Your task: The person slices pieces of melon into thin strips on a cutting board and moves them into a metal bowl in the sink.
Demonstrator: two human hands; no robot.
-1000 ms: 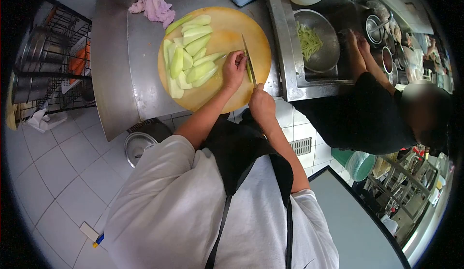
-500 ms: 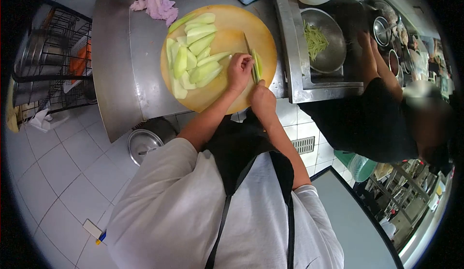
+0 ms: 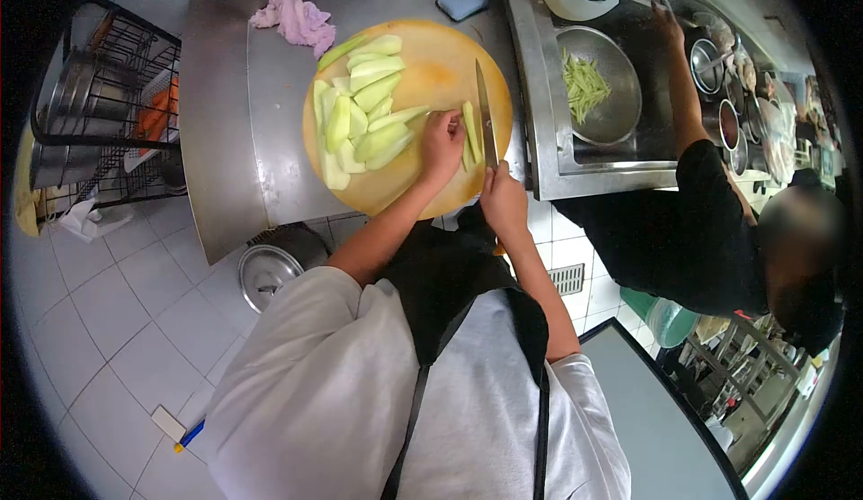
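My right hand (image 3: 503,202) is wrapped round the handle of a kitchen knife (image 3: 486,109), its blade pointing away from me over the right side of a round yellow cutting board (image 3: 422,46). Just left of the blade lie narrow pale green strips (image 3: 468,132) of a peeled vegetable. Beside these strips my left hand (image 3: 440,148) rests over the board with curled fingers; whether anything is between the fingertips is hidden. Larger pale green wedges (image 3: 369,105) are heaped on the board's left half.
A pink cloth (image 3: 297,22) and a blue sponge (image 3: 462,1) lie behind the board on the steel counter (image 3: 270,123). To the right, a metal bowl (image 3: 620,87) holds cut green strips in the sink. A co-worker in black (image 3: 665,221) reaches across the sink.
The knife has moved right, away from the strips, together with my right hand. My left hand has shifted slightly left. The co-worker's arm has stretched farther toward the back of the sink.
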